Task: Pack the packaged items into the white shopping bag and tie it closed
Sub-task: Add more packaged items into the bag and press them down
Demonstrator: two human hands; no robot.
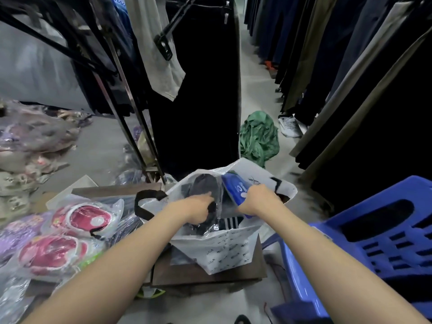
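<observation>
The white shopping bag point(224, 251) with black handles stands open on a brown box in the centre. Inside it lie a dark garment in clear plastic point(205, 185) and a blue packaged item point(236, 190). My left hand point(198, 209) reaches into the bag's mouth and grips the clear plastic of the dark packaged garment. My right hand point(259, 199) holds the blue packaged item at the bag's right side. One black handle point(142, 204) loops out to the left.
Red and pink packaged items point(77, 220) lie at the left on a low pile. A blue plastic chair point(374, 242) stands at the right. Racks of dark hanging clothes line both sides of the aisle. A green cloth point(257, 136) lies on the floor beyond.
</observation>
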